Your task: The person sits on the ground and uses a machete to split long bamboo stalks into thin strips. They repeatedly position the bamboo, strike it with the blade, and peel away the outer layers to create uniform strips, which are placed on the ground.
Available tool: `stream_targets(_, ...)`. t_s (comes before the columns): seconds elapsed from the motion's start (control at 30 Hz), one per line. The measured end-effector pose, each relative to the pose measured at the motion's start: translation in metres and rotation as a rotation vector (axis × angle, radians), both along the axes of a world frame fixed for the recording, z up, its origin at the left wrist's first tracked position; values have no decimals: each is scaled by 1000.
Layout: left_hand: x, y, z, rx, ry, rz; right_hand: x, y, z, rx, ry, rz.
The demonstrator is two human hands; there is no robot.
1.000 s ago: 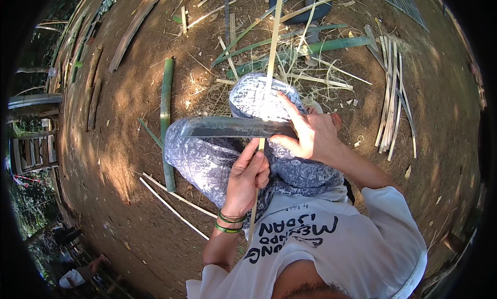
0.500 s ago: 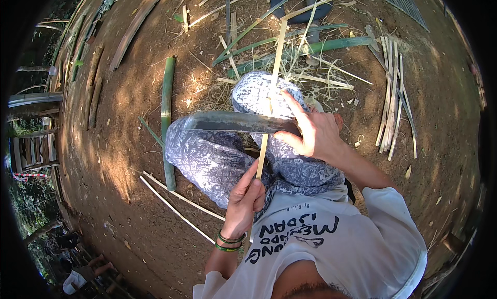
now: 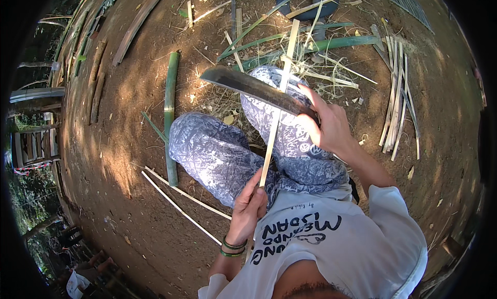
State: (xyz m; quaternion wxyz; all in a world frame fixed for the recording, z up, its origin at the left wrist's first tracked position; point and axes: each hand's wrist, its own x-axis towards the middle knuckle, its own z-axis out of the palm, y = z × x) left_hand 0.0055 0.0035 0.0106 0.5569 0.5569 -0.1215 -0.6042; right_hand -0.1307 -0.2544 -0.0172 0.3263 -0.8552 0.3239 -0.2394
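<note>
My left hand (image 3: 249,206) is closed around the near end of a long, pale bamboo strip (image 3: 273,131), which slants up and away over my legs. In my right hand (image 3: 331,124) is a broad, dark-bladed machete (image 3: 247,87); its handle is hidden within my grip. The blade lies across the strip over my right knee, its tip pointing up and to the left. A small curled shaving (image 3: 285,58) stands on the strip just beyond the blade.
To my left a green bamboo pole (image 3: 170,118) lies on the dirt, with two pale strips (image 3: 178,208) nearer me. A bundle of split strips (image 3: 396,97) rests at the right. Ahead are shavings (image 3: 339,66), a green bamboo length (image 3: 347,42) and a dark rounded object (image 3: 323,10).
The machete has moved away from me along the strip, and its tip has swung upward. My right hand went with it. My left hand keeps hold of the strip.
</note>
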Motion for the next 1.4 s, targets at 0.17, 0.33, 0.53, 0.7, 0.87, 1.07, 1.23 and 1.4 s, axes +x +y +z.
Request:
stream_targets(0.17,5,-38,-7,-25,-6,-58,0,7,11,-232,150,104)
stream_targets(0.33,3,-34,-5,-18,-41,-88,1,2,6,-204,157,60)
stream_targets(0.53,3,-22,-2,-53,-121,-112,2,3,9,-220,199,82)
stream_targets(0.7,3,-2,-1,-42,-183,-117,3,6,10,-202,224,74)
stream_targets(0.87,3,18,5,38,-199,-114,4,8,8,-204,195,83)
stream_targets(1.07,1,40,12,104,-232,-125,3,10,10,-146,241,63)
stream_targets(1.23,-7,95,4,148,-128,-25,3,-12,-5,-108,257,-68)
stream_targets(1.4,-14,117,-4,197,-105,0,-1,-21,-11,118,-44,-173)
